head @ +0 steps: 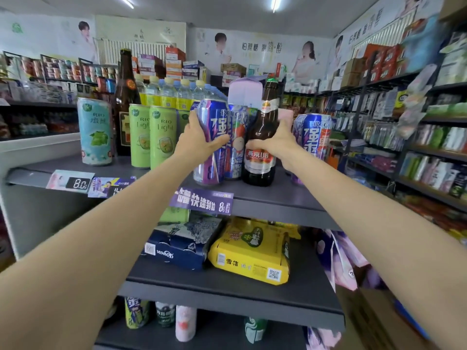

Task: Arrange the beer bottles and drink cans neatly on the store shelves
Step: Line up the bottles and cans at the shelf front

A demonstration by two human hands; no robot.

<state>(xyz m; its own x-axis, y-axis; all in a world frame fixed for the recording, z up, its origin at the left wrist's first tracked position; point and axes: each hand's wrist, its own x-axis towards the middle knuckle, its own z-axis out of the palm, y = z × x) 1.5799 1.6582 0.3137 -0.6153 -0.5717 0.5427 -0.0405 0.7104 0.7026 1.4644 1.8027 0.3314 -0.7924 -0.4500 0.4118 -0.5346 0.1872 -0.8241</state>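
Upright on the top shelf [278,195]: brown beer bottle [260,147], red label, right hand [275,145] curled round its middle. Just left, touching or nearly so, a blue can [212,157], left hand [199,140] wrapped round its side. A pale can with fruit print [236,145] stands behind, between them. Further left, two green cans [151,135], a tall dark bottle [126,97], a light blue can [94,132]. Another blue can [316,135] stands right of the bottle.
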